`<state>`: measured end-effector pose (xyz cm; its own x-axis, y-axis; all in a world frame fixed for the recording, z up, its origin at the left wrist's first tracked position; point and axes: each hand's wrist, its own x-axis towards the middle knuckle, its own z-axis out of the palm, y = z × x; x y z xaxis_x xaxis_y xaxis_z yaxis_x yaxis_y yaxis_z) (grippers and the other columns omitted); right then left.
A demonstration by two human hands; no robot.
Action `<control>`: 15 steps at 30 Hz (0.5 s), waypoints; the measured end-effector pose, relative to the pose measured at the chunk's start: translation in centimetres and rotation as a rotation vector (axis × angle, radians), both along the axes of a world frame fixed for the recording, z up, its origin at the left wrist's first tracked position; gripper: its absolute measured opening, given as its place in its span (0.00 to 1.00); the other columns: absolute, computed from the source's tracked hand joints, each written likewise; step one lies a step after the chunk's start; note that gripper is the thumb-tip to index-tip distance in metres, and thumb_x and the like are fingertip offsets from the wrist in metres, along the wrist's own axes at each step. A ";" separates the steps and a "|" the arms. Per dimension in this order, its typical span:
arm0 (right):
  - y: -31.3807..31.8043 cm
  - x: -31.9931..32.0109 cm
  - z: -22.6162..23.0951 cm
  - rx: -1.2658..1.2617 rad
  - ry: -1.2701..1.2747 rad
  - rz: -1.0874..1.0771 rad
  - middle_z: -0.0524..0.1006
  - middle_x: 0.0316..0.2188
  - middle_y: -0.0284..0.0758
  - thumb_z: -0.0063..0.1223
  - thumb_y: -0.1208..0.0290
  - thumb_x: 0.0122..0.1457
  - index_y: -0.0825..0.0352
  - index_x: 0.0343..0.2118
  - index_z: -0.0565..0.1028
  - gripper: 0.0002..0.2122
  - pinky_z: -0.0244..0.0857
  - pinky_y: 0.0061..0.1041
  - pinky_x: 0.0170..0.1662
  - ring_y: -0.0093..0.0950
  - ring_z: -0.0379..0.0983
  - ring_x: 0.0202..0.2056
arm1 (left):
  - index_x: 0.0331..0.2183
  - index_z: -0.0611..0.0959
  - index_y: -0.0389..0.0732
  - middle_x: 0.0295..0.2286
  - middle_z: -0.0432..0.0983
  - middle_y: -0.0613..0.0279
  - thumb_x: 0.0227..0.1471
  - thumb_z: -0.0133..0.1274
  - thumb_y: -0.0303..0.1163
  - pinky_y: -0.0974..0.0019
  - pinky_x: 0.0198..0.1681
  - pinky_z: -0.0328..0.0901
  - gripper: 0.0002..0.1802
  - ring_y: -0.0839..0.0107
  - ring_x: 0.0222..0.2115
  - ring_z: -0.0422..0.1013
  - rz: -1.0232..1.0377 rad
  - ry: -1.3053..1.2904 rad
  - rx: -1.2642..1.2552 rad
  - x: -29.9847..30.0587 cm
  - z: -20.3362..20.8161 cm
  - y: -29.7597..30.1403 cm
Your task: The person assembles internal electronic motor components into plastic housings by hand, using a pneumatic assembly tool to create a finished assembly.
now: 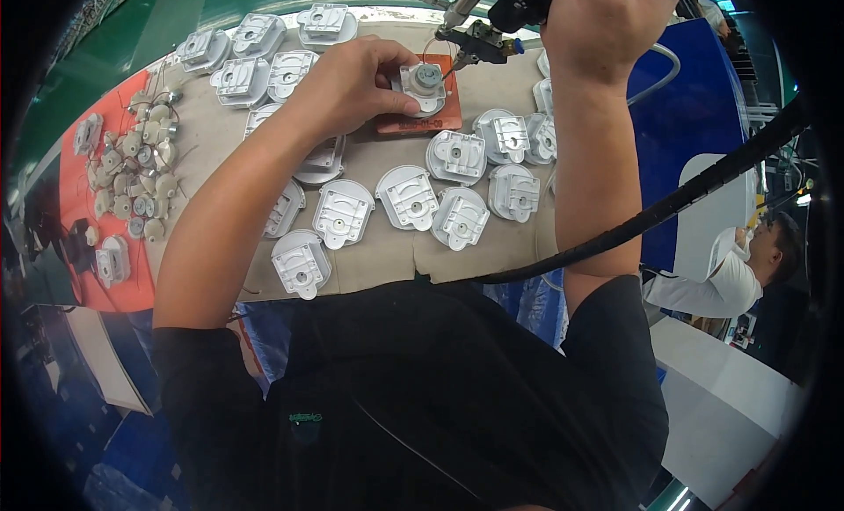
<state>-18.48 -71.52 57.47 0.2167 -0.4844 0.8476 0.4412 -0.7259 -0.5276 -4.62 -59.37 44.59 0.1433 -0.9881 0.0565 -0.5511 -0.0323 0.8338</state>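
Note:
My left hand [352,82] pinches a white plastic housing [432,102] with thumb and fingers, holding it on an orange-red block [450,117]. In this housing sits a small round motor [428,76] with a thin wire. High on the right, my right hand [608,32] is wrapped around the black body of a powered screwdriver [485,41] with a metal nose and a blue air fitting. Its tip end hangs close beside the motor; whether it touches cannot be made out. Several more white housings [406,197] lie around the block.
Loose small motors with wires [141,164] are heaped on a red mat [75,181] at the left. A thick black ribbed hose [668,208] crosses in front of my right arm. A blue surface [664,128] lies at right, and another person [725,278] sits beyond it.

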 end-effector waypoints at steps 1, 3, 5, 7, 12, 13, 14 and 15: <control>0.0 0.1 -0.2 0.014 -0.002 0.014 0.72 0.31 0.24 0.63 0.69 0.61 0.67 0.49 0.72 0.17 0.59 0.12 0.34 0.13 0.66 0.30 | 0.45 0.85 0.40 0.30 0.81 0.60 0.40 0.73 0.33 0.66 0.37 0.70 0.26 0.69 0.30 0.76 -0.001 0.003 0.004 0.0 -0.1 0.0; 0.0 0.2 -0.4 0.034 -0.003 0.029 0.72 0.31 0.23 0.63 0.69 0.61 0.67 0.49 0.72 0.16 0.58 0.12 0.34 0.13 0.66 0.30 | 0.45 0.85 0.40 0.30 0.81 0.60 0.40 0.73 0.33 0.67 0.37 0.70 0.26 0.70 0.30 0.76 0.009 0.000 -0.010 0.0 -0.1 0.0; -0.2 0.0 -0.4 0.022 0.004 0.012 0.72 0.31 0.23 0.64 0.69 0.61 0.67 0.47 0.72 0.15 0.58 0.12 0.33 0.13 0.65 0.29 | 0.45 0.85 0.40 0.30 0.81 0.60 0.40 0.73 0.33 0.66 0.38 0.70 0.26 0.70 0.30 0.76 0.007 -0.007 0.014 -0.1 0.2 -0.2; -1.5 -0.1 -0.8 -0.006 -0.001 0.006 0.72 0.31 0.23 0.64 0.69 0.61 0.66 0.47 0.72 0.15 0.58 0.12 0.33 0.13 0.65 0.29 | 0.45 0.85 0.40 0.31 0.81 0.59 0.40 0.73 0.33 0.66 0.38 0.70 0.27 0.70 0.31 0.76 0.001 -0.017 0.034 -0.2 0.5 -0.3; 1.1 0.7 0.5 0.102 0.060 0.008 0.71 0.31 0.23 0.65 0.69 0.60 0.66 0.47 0.72 0.16 0.58 0.13 0.32 0.13 0.66 0.29 | 0.45 0.85 0.40 0.34 0.80 0.60 0.40 0.73 0.34 0.64 0.38 0.70 0.27 0.69 0.33 0.75 -0.007 -0.016 0.000 0.2 0.4 -0.2; 0.1 -0.3 -0.1 0.087 0.048 0.006 0.71 0.31 0.23 0.65 0.69 0.60 0.66 0.47 0.72 0.16 0.58 0.13 0.32 0.13 0.66 0.29 | 0.45 0.85 0.40 0.34 0.80 0.60 0.40 0.73 0.34 0.64 0.38 0.70 0.27 0.69 0.33 0.75 -0.009 -0.028 -0.015 0.0 0.6 -0.1; 0.6 -0.4 0.4 0.101 0.052 -0.008 0.71 0.31 0.23 0.65 0.69 0.60 0.66 0.48 0.72 0.16 0.58 0.13 0.33 0.13 0.66 0.30 | 0.45 0.85 0.40 0.33 0.80 0.60 0.40 0.73 0.34 0.64 0.38 0.70 0.27 0.68 0.33 0.75 -0.008 -0.032 0.032 -0.1 0.7 0.2; 0.8 -0.4 1.0 0.116 0.057 -0.020 0.71 0.31 0.23 0.65 0.68 0.60 0.66 0.49 0.72 0.17 0.58 0.13 0.33 0.13 0.65 0.30 | 0.45 0.85 0.40 0.33 0.80 0.59 0.41 0.73 0.35 0.64 0.39 0.70 0.27 0.67 0.32 0.75 -0.006 -0.033 0.079 -0.2 0.8 0.2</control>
